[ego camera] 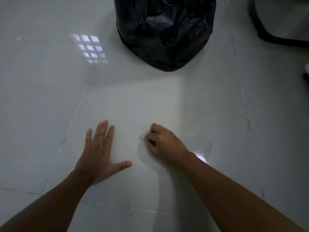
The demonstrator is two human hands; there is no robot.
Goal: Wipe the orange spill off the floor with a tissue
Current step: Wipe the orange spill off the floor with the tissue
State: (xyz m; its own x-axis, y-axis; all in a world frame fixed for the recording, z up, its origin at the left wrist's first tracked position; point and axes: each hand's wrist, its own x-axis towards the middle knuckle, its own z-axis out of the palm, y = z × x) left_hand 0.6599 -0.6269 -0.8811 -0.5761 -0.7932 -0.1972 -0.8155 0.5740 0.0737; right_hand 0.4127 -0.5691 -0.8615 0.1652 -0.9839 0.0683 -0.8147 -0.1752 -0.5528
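Observation:
My left hand (98, 154) lies flat on the white tiled floor (50, 97), fingers spread, holding nothing. My right hand (164, 144) is closed in a fist low over the floor, and a small pale bit of tissue (143, 136) shows at its fingertips. A faint wet, slightly orange-yellow smear (208, 146) lies on the tile just right of the right wrist, with a bright wet glint (201, 156) beside the forearm. Most of the tissue is hidden inside the fist.
A bin lined with a black plastic bag (164, 30) stands on the floor straight ahead. A dark curved chair base (270, 36) sits at the top right. Another dark object (306, 76) touches the right edge. A window reflection (90, 47) shines on the tiles at left.

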